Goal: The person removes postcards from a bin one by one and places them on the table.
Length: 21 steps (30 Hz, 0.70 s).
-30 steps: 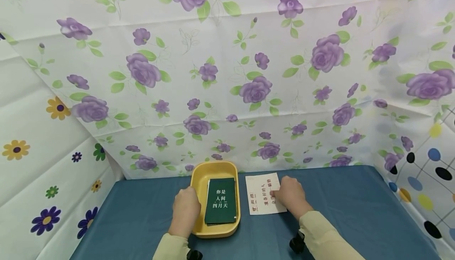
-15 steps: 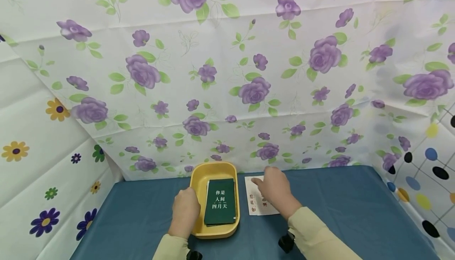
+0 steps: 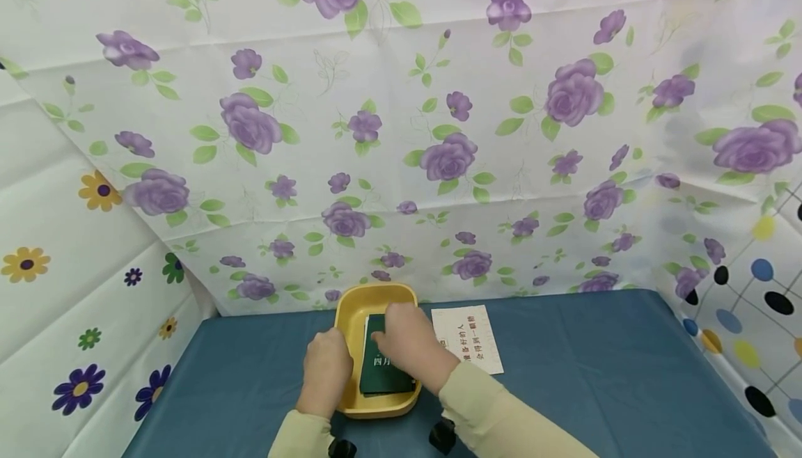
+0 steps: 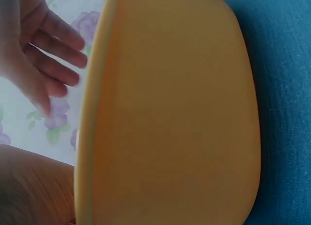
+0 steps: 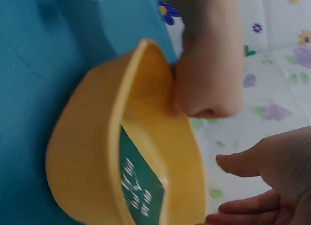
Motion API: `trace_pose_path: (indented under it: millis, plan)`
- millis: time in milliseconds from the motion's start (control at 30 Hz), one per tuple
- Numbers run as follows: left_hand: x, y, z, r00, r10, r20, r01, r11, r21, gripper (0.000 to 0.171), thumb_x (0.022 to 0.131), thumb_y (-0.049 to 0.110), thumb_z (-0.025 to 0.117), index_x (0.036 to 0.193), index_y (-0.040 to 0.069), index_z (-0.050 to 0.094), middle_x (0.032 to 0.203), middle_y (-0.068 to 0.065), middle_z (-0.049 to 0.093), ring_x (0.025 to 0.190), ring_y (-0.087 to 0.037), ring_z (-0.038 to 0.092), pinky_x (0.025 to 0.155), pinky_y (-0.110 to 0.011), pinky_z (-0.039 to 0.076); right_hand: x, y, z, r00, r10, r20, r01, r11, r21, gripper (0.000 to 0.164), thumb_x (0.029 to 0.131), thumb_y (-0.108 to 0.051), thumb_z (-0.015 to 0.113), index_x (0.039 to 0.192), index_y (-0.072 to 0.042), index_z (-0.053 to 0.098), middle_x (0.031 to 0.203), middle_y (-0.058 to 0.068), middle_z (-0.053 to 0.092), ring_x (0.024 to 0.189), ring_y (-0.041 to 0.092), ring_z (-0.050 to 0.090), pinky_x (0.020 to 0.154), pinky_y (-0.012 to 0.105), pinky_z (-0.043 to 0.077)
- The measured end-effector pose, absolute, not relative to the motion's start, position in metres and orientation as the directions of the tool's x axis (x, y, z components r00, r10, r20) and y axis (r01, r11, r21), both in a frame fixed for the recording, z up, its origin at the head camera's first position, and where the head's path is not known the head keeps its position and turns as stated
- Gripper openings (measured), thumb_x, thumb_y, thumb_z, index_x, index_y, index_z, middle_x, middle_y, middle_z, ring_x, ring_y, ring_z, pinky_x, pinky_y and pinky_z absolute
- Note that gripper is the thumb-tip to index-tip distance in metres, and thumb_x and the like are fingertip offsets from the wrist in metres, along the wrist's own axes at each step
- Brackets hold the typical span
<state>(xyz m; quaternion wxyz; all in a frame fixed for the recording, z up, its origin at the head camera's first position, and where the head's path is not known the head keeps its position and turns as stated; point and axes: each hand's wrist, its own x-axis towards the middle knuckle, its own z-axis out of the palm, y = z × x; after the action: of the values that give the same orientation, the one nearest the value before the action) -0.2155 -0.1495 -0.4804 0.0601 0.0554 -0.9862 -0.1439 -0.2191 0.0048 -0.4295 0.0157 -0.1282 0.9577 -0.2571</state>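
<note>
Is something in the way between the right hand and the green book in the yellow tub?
Nothing I can see. The right hand is over the green book, and the yellow tub is open on top. The left hand holds the tub's left rim, off to the side.

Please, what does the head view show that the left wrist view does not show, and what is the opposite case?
Only the head view: the green book inside the yellow tray, the white paper on its right, and the pale sleeves.
Only the left wrist view: gaps between the fingers of the right hand; from above, its back hides most of them.
Both: the tray, the right hand, the blue cloth and the purple-flowered backdrop.
</note>
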Motion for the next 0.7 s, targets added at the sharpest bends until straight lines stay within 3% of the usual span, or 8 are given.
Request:
trace_pose_path:
  millis: [133,300,400,700]
  plan:
    - [-0.214,-0.151,-0.480,-0.988,-0.131,0.081,-0.101,0.948,0.302,0.009,0.082,0.002,0.060,0.075,0.001,0.056,0.056,-0.007,0.046,0.043,-0.018,0.049,0.039,-0.028,0.040,-0.216,-0.010,-0.440,-0.958,-0.287,0.008,-0.266,0.876,-0.402,0.028,0.083,-0.031,0.067,0.067,-0.013,0.055,0.054,-0.003,0.047,0.046,0.009,0.046,0.043,0.024,0.039]
    - [-0.213,-0.152,-0.479,-0.989,-0.139,0.058,-0.114,0.941,0.317,0.010,0.082,0.001,0.060,0.073,0.003,0.054,0.056,-0.006,0.045,0.044,-0.017,0.048,0.040,-0.028,0.040,-0.219,-0.019,-0.457,-0.962,-0.270,-0.032,-0.257,0.941,-0.222,0.016,0.080,-0.024,0.069,0.076,-0.011,0.061,0.063,0.000,0.052,0.053,0.012,0.050,0.045,0.027,0.042]
    - [-0.214,-0.152,-0.479,-0.988,-0.144,0.047,-0.122,0.940,0.319,0.010,0.082,0.002,0.060,0.074,0.002,0.054,0.057,-0.006,0.046,0.045,-0.017,0.048,0.040,-0.028,0.040,-0.223,-0.021,-0.466,-0.971,-0.237,-0.046,-0.228,0.962,-0.148,0.019,0.078,-0.027,0.072,0.083,-0.010,0.063,0.069,0.002,0.056,0.060,0.014,0.054,0.048,0.030,0.045]
    - [-0.216,-0.155,-0.476,-0.989,-0.142,0.045,-0.120,0.938,0.325,0.009,0.081,0.003,0.061,0.076,0.001,0.054,0.058,-0.006,0.047,0.045,-0.017,0.049,0.039,-0.027,0.040,-0.226,-0.023,-0.489,-0.971,-0.235,-0.052,-0.225,0.962,-0.154,0.041,0.062,-0.047,0.081,0.075,-0.013,0.063,0.067,-0.001,0.056,0.061,0.014,0.055,0.052,0.028,0.047]
